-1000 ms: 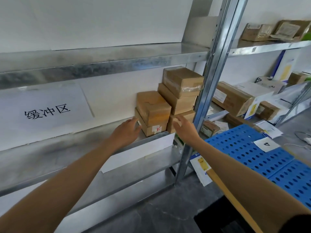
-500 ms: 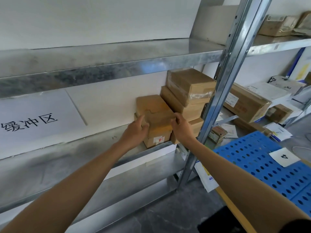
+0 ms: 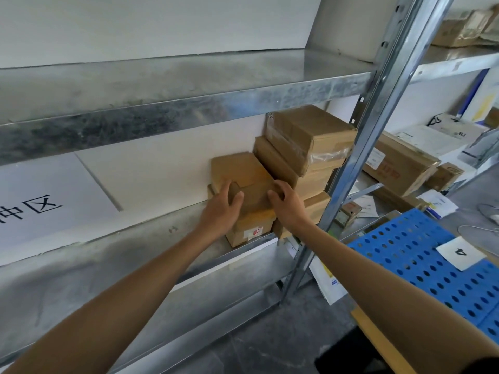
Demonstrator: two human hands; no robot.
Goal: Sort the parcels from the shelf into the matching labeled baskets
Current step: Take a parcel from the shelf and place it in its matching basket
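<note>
Backdrop: white wall behind a galvanised steel rack, with grey floor below.
Sign: a white sheet [image 3: 40, 209] with black Chinese characters leans against the wall at the far left of the middle shelf [image 3: 121, 247], partly cut off by the frame edge.
Left hand: the left hand [image 3: 220, 211] reaches in from the lower left and grips the near left corner of the upper parcel [image 3: 243, 175], fingers curled over its left edge and thumb lying on its top.
Upper parcel: a plain brown carton on the middle shelf, close to the wall. It sits on top of a lower parcel [image 3: 248, 233] whose front face bears a small red-and-white sticker.
Right hand: the right hand [image 3: 287, 203] holds the upper parcel's near right corner, fingers bent down into the narrow gap beside it.
Neighbouring stack: three more brown cartons [image 3: 310, 136] are piled just to the right, the top one wrapped in clear tape, and they touch the upper parcel's right side.
Post: a slanted steel upright [image 3: 372, 125] stands right of the stack.
Next bay: a long carton [image 3: 399, 166] and smaller boxes lie beyond the post.
Basket: a blue perforated basket [image 3: 405, 255] sits at the lower right and carries a white tag [image 3: 460, 252] marked 4.
</note>
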